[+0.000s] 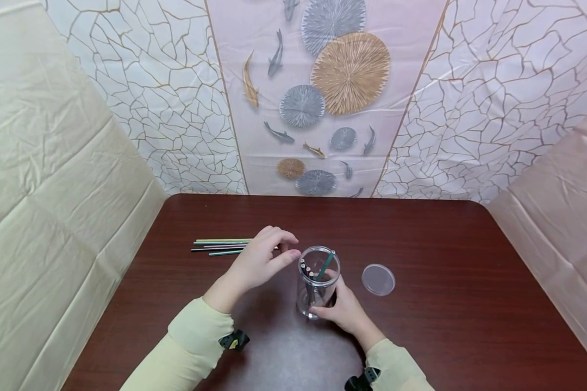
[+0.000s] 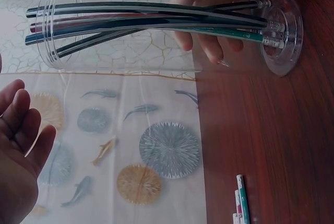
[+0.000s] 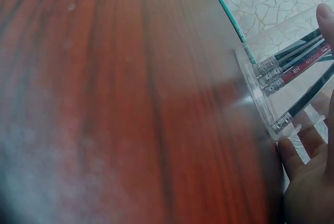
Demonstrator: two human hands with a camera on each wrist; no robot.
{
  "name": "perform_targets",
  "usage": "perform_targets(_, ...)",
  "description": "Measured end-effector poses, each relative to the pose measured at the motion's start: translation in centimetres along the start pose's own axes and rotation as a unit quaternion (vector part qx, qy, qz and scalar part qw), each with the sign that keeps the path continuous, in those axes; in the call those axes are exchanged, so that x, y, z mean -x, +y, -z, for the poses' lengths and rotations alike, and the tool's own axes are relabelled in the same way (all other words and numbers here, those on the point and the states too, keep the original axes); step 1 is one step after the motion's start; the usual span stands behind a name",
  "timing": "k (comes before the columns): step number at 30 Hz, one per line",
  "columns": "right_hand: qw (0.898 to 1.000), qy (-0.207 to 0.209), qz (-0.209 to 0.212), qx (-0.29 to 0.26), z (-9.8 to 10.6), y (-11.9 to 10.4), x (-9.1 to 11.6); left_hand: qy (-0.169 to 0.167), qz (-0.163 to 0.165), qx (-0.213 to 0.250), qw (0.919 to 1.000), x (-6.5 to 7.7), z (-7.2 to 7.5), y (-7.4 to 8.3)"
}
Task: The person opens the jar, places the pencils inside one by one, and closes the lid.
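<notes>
While we look down over two pale sleeves [image 1: 195, 334], each with a small dark camera [image 1: 235, 340] at the cuff, the right hand [image 1: 343, 307] comes nearest, its thumb and fingers wrapped round the lower part of the jar [image 1: 303, 293]. The jar stands upright on the table [image 1: 445, 331], and in it we see several pencils [image 2: 151, 23], mostly dark, one reddish, metal-banded ends down, leaning across one another. The lid [image 1: 379, 279] lies flat to the right of the jar, well apart from it. Just left of the jar's rim hangs the left hand [image 1: 261, 259], grasping nothing, thumb apart from its bent fingers. Beyond that hand, farther left of the jar, lie loose pencils [image 1: 220, 247] in a bunch. Behind the jar, past the table's edge, we see a cloth [image 1: 293, 146] printed with fish and discs.
</notes>
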State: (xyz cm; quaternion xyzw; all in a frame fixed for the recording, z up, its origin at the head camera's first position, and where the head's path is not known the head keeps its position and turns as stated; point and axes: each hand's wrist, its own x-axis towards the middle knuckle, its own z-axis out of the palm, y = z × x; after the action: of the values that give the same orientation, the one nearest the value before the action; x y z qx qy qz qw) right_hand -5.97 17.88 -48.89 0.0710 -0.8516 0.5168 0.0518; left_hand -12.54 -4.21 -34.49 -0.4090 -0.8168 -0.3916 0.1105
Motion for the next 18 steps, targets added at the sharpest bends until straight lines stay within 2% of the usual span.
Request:
perform_targets(9, 1.0, 0.001, -0.004, -0.001, 0.0, -0.1, 0.0, 0.018, 0.007, 0.003, 0.9998, 0.4, 0.2, -0.7)
perform_targets(18, 1.0, 0.002, 0.003, 0.003, 0.0, 0.0, 0.0, 0.025, 0.036, -0.008, 0.999, 0.8, 0.5, -1.6)
